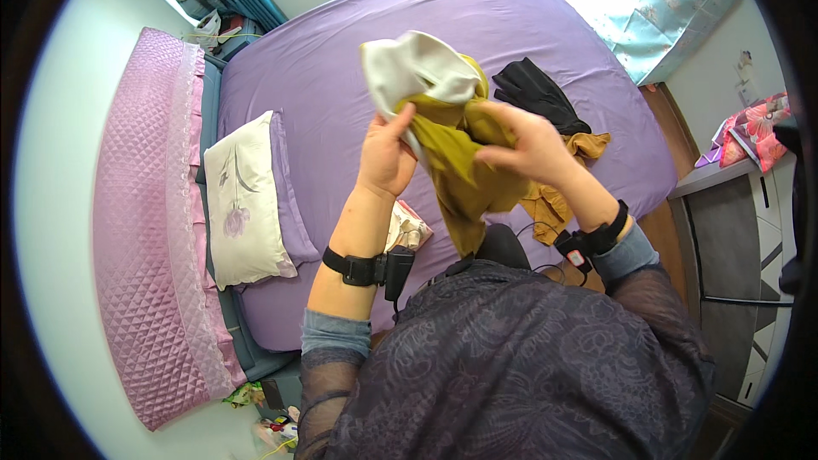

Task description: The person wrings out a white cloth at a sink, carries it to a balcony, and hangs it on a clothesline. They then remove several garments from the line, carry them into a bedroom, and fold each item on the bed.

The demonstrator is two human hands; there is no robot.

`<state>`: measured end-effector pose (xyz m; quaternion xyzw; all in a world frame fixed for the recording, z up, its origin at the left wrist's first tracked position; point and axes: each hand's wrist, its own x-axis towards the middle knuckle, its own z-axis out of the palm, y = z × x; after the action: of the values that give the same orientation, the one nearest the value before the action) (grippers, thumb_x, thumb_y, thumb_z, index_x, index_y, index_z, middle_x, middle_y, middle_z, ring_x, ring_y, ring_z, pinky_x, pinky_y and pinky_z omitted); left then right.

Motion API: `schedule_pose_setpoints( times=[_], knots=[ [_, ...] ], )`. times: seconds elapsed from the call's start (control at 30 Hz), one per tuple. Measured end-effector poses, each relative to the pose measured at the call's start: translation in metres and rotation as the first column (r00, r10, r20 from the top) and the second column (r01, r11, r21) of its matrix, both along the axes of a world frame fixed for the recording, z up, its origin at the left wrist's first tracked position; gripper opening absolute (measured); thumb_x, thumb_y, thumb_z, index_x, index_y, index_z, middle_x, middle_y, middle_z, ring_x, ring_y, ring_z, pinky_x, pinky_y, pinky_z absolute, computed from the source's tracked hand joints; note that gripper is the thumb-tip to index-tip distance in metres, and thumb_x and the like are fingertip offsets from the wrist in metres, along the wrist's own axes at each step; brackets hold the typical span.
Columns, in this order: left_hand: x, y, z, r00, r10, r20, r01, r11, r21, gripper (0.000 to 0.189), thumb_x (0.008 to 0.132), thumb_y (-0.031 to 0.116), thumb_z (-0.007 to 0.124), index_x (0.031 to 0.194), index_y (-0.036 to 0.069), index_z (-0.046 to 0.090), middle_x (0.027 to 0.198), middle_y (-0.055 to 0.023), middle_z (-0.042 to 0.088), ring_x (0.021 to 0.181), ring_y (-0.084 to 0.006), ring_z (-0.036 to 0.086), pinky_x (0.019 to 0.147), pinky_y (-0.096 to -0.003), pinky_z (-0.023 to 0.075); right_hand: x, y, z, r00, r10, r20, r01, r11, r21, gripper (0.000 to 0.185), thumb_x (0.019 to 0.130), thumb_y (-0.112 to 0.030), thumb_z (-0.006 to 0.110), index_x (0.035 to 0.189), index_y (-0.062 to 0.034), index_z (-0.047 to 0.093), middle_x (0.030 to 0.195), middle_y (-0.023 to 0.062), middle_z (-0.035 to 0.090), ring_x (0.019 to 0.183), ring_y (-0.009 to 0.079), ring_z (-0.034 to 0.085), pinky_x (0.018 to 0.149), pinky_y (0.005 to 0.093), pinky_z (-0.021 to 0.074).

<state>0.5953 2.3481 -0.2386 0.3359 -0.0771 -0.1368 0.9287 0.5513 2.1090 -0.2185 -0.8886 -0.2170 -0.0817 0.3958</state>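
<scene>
An olive-mustard garment with a pale grey-white lining point(476, 185) hangs between my hands above the bed. My left hand point(388, 150) pinches its left edge between thumb and fingers. My right hand point(527, 144) is at its right side, slightly blurred, with the fingers bent over the olive cloth; how firmly they hold it is not clear. Behind my right hand, a folded black garment point(540, 96) lies on the purple bed sheet point(319, 76). A mustard-brown garment point(547, 211) lies partly beneath the black one and my right forearm. A folded cream and pink patterned cloth point(406, 227) lies beside my left forearm.
A white flower-print pillow point(246, 204) rests on a purple pillow point(294, 223) at the left, by the pink quilted headboard cover point(137, 223). To the right stands a grey and white cabinet point(728, 255) with a floral cloth point(754, 131) on top. Thin cables hang from my wrist straps.
</scene>
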Motion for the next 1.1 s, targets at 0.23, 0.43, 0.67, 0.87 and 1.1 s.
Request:
schedule_pose_setpoints(
  times=[0.23,0.43,0.67,0.87,1.1],
  knots=[
    [0.007,0.037,0.002,0.987,-0.157,-0.017,0.144,0.939,-0.313,0.044,0.099,0.025,0.041,0.135,-0.001,0.045,0.138,-0.0183,0.048,0.127,-0.0341,0.047,0.110,-0.0479,0.0339,0.017,-0.092,-0.011,0.852,-0.297,-0.431,0.515,0.618,0.593,0.028,0.093,-0.014,0.059,0.117,-0.0002,0.059,0.105,0.0059,0.066,0.094,0.0104,0.061,0.082,0.0243,0.0479],
    [-0.006,0.008,0.012,0.970,-0.241,-0.003,0.237,0.956,-0.175,0.041,0.097,0.019,0.044,0.133,-0.001,0.046,0.134,-0.0155,0.053,0.124,-0.0318,0.049,0.108,-0.0456,0.0371,0.013,-0.056,0.035,0.903,0.173,-0.392,0.037,0.880,0.474,0.040,0.099,-0.030,0.048,0.132,-0.0067,0.051,0.124,0.0062,0.058,0.110,0.0145,0.055,0.095,0.0285,0.0408],
    [-0.019,-0.030,0.040,0.985,-0.104,0.135,0.065,0.962,0.266,0.047,0.094,0.011,0.056,0.138,0.004,0.041,0.132,-0.0071,0.052,0.121,-0.0189,0.049,0.104,-0.0346,0.0371,0.033,0.016,0.050,0.925,0.126,-0.360,0.218,0.598,0.771,0.028,0.096,-0.023,0.057,0.118,-0.0077,0.062,0.105,-0.0023,0.065,0.094,0.0072,0.057,0.084,0.0244,0.0439],
    [-0.015,0.001,0.063,0.957,-0.074,0.281,-0.160,0.673,0.722,0.064,0.090,0.017,0.064,0.145,0.008,0.032,0.139,-0.0064,0.043,0.116,-0.0159,0.050,0.091,-0.0296,0.0438,0.063,-0.012,0.124,0.901,0.433,0.018,-0.217,0.415,0.884,0.029,0.098,-0.021,0.051,0.123,-0.0091,0.056,0.108,0.0008,0.065,0.097,0.0122,0.061,0.088,0.0282,0.0479],
    [-0.005,-0.008,0.098,0.866,-0.078,0.493,-0.365,0.575,0.732,0.069,0.082,0.020,0.075,0.139,0.003,0.040,0.137,-0.0131,0.047,0.125,-0.0229,0.047,0.103,-0.0351,0.0369,0.072,-0.006,0.158,0.762,0.644,-0.069,-0.259,0.400,0.879,0.036,0.100,-0.023,0.042,0.131,-0.0040,0.048,0.118,0.0053,0.061,0.109,0.0156,0.058,0.097,0.0325,0.0440]
  ],
)
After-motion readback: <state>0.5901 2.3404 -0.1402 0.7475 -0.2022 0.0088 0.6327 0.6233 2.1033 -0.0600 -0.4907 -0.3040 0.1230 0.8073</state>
